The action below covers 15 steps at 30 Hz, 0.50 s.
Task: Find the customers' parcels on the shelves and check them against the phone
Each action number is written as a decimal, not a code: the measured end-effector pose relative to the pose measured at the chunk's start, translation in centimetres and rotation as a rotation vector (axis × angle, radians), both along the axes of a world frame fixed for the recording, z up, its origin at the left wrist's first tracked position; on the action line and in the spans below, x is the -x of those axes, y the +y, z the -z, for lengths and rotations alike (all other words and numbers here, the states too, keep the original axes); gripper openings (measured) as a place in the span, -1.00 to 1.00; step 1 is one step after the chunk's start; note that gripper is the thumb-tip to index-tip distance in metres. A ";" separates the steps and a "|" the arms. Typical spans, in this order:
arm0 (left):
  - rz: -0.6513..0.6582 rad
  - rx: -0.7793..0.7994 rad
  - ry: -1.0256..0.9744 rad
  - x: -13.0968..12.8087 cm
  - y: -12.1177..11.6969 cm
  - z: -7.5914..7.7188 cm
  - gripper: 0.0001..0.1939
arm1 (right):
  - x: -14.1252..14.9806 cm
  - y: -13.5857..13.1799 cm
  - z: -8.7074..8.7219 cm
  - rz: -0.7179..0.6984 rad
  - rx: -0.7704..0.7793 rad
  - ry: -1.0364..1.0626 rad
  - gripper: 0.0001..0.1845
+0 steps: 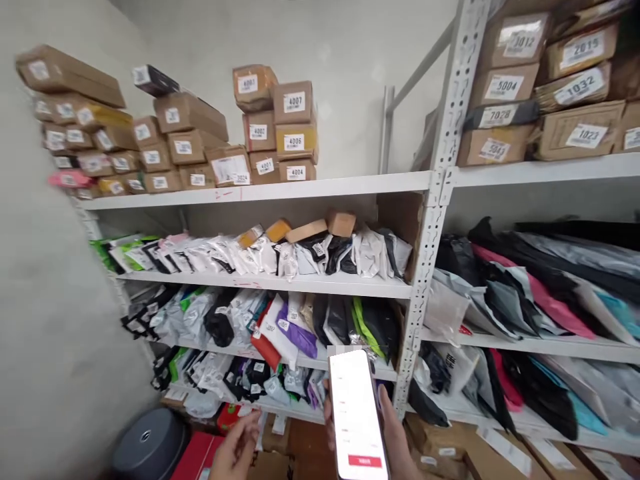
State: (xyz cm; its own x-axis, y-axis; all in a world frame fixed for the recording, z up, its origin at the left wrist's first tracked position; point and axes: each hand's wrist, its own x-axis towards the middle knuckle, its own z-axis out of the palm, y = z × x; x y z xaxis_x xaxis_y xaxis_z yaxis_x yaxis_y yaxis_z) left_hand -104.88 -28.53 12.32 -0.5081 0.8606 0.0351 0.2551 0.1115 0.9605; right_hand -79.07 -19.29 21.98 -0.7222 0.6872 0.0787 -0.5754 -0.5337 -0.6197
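A pale grey wall (345, 67) fills the back and left of a storage area, seen from head height. Against it stands a white metal shelving unit (260, 190) with several levels, and a second shelving unit (540, 175) adjoins it on the right. Brown cartons (295, 143) are stacked on the top level of the first, with white number labels such as 4007, 4006 and 4004; more labelled boxes (505, 87) sit on the top of the second. Below, soft bagged parcels (300, 333) in white, black, grey, purple and green are packed in leaning rows, and larger bags (540, 287), some pink and turquoise, lie on the right-hand shelves. At the lower left is a dark grey round object (150, 443), with a red box (197, 459) just beside it. In the foreground, the right hand (395, 443) holds a phone (357, 413) upright in front of the lower shelves, at the bottom centre, its fingers gripping both side edges. The left hand (237, 443) is to the left of the phone and apart from it, fingers loosely curled. The phone's screen is bright white, its small writing too blurred to read, with a red bar (365, 461) near the bottom
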 end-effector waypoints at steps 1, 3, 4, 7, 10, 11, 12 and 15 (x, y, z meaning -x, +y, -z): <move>0.007 -0.059 -0.006 0.1 2.7 -0.9 -0.46 | 0.5 1.8 -0.4 -0.038 -0.021 0.062 -0.13; -0.016 -0.167 0.015 0.0 7.7 -3.2 -0.43 | 1.5 5.5 -1.0 -0.096 -0.046 0.125 -0.15; -0.043 -0.211 0.039 -0.2 10.1 -4.5 -0.45 | 1.8 7.5 -1.2 -0.114 -0.052 0.129 -0.15; -0.112 -0.352 0.106 -0.7 16.9 -8.5 -0.51 | 2.9 13.3 -1.5 -0.143 -0.088 0.146 -0.17; -0.215 -0.471 0.189 -0.9 23.3 -11.9 -0.54 | 4.2 18.5 -1.8 -0.171 -0.158 0.136 -0.26; -0.270 -0.501 0.234 -0.8 25.1 -12.9 -0.55 | 4.8 19.8 -1.9 -0.172 -0.189 0.118 -0.28; -0.324 -0.525 0.286 -0.6 26.8 -13.7 -0.56 | 5.3 20.8 -2.1 -0.168 -0.220 0.101 -0.30; -0.426 -0.577 0.407 0.4 30.4 -15.3 -0.59 | 6.7 22.7 -2.8 -0.136 -0.295 0.096 -0.29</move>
